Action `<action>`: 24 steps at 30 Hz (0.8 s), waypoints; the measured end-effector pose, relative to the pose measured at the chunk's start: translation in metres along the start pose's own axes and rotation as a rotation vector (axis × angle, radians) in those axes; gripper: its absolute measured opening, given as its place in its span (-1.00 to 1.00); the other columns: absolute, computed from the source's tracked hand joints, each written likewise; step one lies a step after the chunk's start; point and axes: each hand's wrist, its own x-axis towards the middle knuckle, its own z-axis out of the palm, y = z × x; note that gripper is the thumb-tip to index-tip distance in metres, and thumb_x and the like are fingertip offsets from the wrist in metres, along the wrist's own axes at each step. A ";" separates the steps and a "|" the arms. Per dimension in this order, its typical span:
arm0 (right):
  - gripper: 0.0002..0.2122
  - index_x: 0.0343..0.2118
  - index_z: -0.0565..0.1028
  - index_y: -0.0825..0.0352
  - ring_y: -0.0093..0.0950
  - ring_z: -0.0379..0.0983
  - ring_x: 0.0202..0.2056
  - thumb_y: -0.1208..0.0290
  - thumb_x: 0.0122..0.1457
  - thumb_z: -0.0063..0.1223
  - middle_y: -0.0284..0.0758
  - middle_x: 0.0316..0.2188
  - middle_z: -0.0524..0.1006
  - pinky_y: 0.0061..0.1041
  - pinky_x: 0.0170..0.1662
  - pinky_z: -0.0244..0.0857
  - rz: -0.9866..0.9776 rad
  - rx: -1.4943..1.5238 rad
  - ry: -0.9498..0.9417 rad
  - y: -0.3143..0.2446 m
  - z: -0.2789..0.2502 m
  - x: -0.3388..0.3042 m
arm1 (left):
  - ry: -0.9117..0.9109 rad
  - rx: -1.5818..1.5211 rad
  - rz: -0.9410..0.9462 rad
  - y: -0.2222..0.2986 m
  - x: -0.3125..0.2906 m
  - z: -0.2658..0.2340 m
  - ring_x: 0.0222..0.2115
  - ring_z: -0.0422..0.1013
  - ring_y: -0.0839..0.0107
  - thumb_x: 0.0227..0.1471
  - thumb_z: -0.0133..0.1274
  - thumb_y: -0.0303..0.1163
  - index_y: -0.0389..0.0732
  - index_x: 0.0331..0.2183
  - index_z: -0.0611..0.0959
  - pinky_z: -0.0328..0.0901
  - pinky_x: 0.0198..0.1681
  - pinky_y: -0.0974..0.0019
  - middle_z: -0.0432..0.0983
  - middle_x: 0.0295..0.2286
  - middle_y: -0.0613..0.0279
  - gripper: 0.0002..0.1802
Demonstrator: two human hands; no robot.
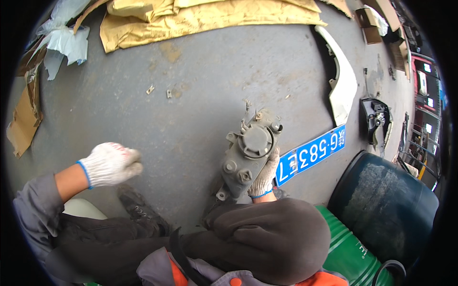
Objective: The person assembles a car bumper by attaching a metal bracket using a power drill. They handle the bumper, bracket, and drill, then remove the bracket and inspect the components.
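Observation:
My right hand (265, 177), in a white knit glove, grips the side of a dusty grey car headlight (235, 167). The headlight is tilted above the floor in front of my knees, its back towards me, with a round cap (257, 140) and several sockets showing. Out to the left is my left hand (113, 164), also gloved, apart from the headlight. Its fingers are curled together, and what they may hold is hidden. Two small metal clips (169, 94) lie on the floor beyond the hands.
A blue licence plate (312, 153) and a white curved body panel (344, 86) lie to the right. Beyond them is a black lamp part (377, 119). A dark green drum (384, 202) stands near my right knee. Yellow sheeting (210, 19) and cardboard (26, 119) lie at the far side and left.

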 end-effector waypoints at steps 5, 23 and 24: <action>-0.22 0.20 0.43 0.38 0.01 0.47 0.07 -0.28 0.26 -0.41 0.08 0.15 0.45 0.02 0.06 0.45 -0.026 -0.101 -0.072 -0.020 0.024 0.009 | 0.046 -0.203 -0.112 -0.033 -0.017 -0.007 -0.16 0.58 0.02 0.21 0.00 -0.09 -0.22 -0.13 0.69 0.44 -0.05 0.10 0.66 -0.25 -0.07 -0.58; -0.48 0.30 0.30 0.25 -0.21 0.40 0.21 -0.02 0.46 -0.21 -0.21 0.25 0.42 -0.07 0.30 0.29 -0.130 0.017 0.189 -0.016 -0.024 0.041 | 0.089 -0.696 -0.260 -0.060 -0.006 0.004 -0.48 0.50 0.45 0.23 -0.03 -0.33 -0.28 -0.03 0.65 0.44 -0.34 0.30 0.59 -0.46 0.22 -0.64; -0.50 0.29 0.31 0.26 -0.23 0.42 0.20 0.01 0.46 -0.19 -0.22 0.24 0.44 -0.08 0.30 0.30 -0.142 0.023 0.194 -0.015 -0.037 0.048 | 0.079 -0.709 -0.264 -0.060 -0.004 0.004 -0.48 0.50 0.44 0.23 -0.03 -0.33 -0.28 -0.03 0.65 0.44 -0.34 0.30 0.58 -0.47 0.22 -0.64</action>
